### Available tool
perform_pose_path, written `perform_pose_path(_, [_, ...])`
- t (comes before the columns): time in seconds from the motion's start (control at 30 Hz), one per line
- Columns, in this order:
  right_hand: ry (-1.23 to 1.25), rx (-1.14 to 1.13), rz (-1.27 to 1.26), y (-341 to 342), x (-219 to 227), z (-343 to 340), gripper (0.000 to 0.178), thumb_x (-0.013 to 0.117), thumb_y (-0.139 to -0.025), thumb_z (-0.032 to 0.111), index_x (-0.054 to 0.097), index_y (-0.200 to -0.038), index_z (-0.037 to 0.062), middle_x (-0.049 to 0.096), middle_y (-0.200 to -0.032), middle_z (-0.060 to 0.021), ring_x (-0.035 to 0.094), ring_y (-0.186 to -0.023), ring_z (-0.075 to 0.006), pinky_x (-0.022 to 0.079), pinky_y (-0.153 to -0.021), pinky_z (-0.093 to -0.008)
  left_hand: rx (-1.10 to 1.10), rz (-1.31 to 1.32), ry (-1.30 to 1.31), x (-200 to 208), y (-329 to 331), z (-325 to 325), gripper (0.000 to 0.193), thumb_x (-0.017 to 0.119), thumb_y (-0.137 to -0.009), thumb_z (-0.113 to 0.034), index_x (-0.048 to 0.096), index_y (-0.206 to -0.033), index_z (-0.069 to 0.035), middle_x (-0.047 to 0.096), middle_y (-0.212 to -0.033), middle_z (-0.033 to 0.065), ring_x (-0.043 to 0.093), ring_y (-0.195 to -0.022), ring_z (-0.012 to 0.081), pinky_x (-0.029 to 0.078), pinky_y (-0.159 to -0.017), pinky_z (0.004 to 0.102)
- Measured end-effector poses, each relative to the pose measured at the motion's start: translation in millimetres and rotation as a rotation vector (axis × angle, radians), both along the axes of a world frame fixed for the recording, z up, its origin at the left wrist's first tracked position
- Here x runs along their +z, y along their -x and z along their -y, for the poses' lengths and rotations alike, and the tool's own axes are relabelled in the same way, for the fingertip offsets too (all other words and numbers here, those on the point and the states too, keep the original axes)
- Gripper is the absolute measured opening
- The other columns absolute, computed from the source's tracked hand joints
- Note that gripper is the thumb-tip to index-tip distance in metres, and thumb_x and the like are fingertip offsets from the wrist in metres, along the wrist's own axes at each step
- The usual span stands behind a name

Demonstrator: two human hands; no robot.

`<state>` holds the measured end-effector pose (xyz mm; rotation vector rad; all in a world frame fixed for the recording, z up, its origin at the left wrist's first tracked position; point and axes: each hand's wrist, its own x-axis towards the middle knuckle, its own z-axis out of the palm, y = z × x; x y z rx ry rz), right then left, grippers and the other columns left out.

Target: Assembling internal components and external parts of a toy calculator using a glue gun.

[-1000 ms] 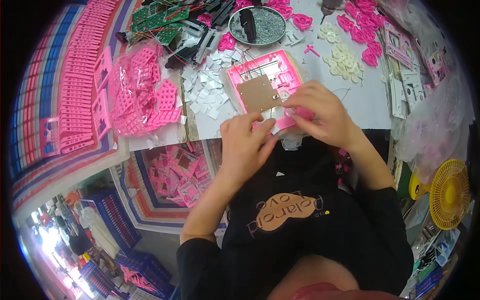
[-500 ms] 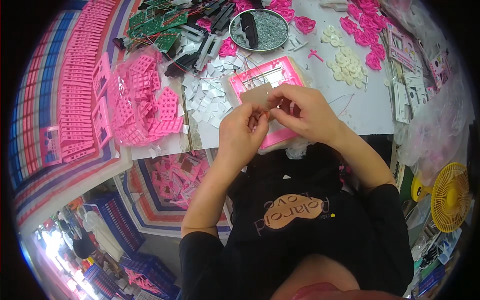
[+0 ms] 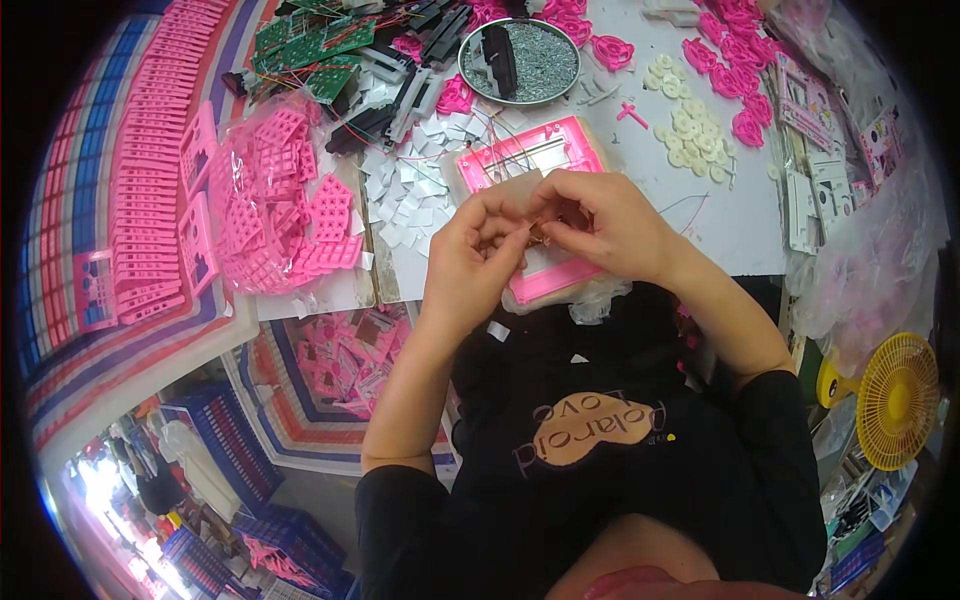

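Fingers [image 3: 511, 248] of two hands [image 3: 622, 228] curl close together, grip unclear, over one pink frame [image 3: 550, 282]

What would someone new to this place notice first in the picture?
Probably the left hand and right hand, fingertips close together over the pink frame near the centre. Next, perhaps, the long row of pink parts along the left side, and the yellow fan at the lower right.
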<state>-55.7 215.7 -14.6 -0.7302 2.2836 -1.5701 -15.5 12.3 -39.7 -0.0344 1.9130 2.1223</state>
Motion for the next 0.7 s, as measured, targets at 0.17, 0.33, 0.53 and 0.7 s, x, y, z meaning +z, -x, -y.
perform_pose_path(0.17, [0.015,0.039,0.108,-0.4,-0.7,2.5,0.017,0.066,-0.089,0.003,0.061,-0.105,0.0022,0.067,-0.083,-0.0086,0.065,-0.074,-0.0191,0.051,-0.067,-0.0311,-0.061,0.116,-0.048,1.5,-1.1,11.6,0.014,0.065,-0.094,-0.001,0.062,-0.108,0.002,0.071,-0.085,0.0049,0.061,-0.069,0.0062,0.046,-0.058,0.0208])
perform_pose_path(0.33, [0.019,0.064,0.069,-1.5,-2.1,8.7,0.019,0.066,-0.09,0.003,0.059,-0.107,0.0039,0.066,-0.084,-0.0092,0.067,-0.078,-0.0217,0.052,-0.069,-0.0334,-0.089,-0.159,0.382,1.8,-4.6,13.2,0.009,0.071,-0.089,-0.005,0.071,-0.097,0.0,0.07,-0.079,0.0033,0.061,-0.067,0.0078,0.048,-0.06,0.0257])
perform_pose_path(0.53, [-0.031,0.127,0.011,2.1,-5.0,12.6,0.019,0.065,-0.09,0.001,0.056,-0.107,0.0047,0.062,-0.081,-0.0024,0.059,-0.069,-0.0111,0.047,-0.063,-0.0285,-0.18,-0.072,0.403,7.0,-1.8,19.1,0.011,0.072,-0.088,-0.007,0.071,-0.095,0.001,0.068,-0.074,0.0027,0.057,-0.065,0.0062,0.047,-0.06,0.0252])
perform_pose_path(0.7, [0.028,0.187,0.21,10.5,5.4,9.0,0.021,0.064,-0.088,-0.001,0.055,-0.106,0.0045,0.059,-0.08,-0.002,0.056,-0.068,-0.0086,0.045,-0.059,-0.0251,-0.261,0.309,-0.002,5.2,7.9,30.6,0.009,0.069,-0.088,-0.004,0.07,-0.095,0.003,0.066,-0.073,0.0001,0.054,-0.065,0.0027,0.045,-0.058,0.0217])
